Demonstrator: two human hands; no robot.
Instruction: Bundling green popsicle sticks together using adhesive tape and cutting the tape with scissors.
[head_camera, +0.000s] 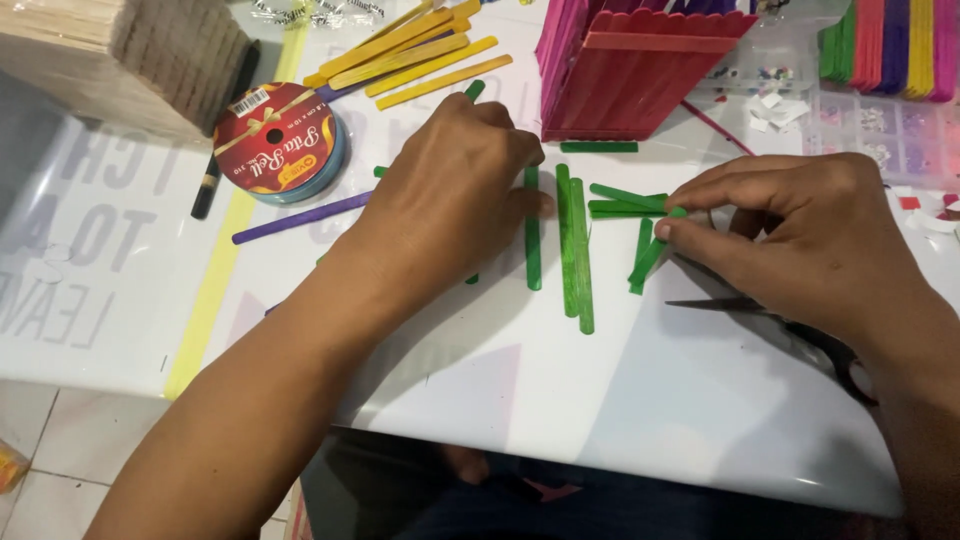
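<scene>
Several green craft sticks (573, 245) lie on the white table (600, 400). My left hand (450, 190) rests palm down over some of them, fingertips touching one upright green stick (532, 250). My right hand (800, 230) pinches the top end of a slanted green stick (648, 260) between thumb and forefinger. Two more green sticks (625, 200) lie crosswise just left of that hand. Black scissors (740, 310) lie under my right wrist.
A pink-red stick box (640, 75) stands at the back. Yellow sticks (420, 55) and a purple stick (300, 218) lie at the left, beside a red ribbon roll (280, 140) and a black pen (205, 190). Plain wooden sticks are stacked at top left (120, 50); coloured sticks (890, 45) and a bead tray (880, 125) sit at top right.
</scene>
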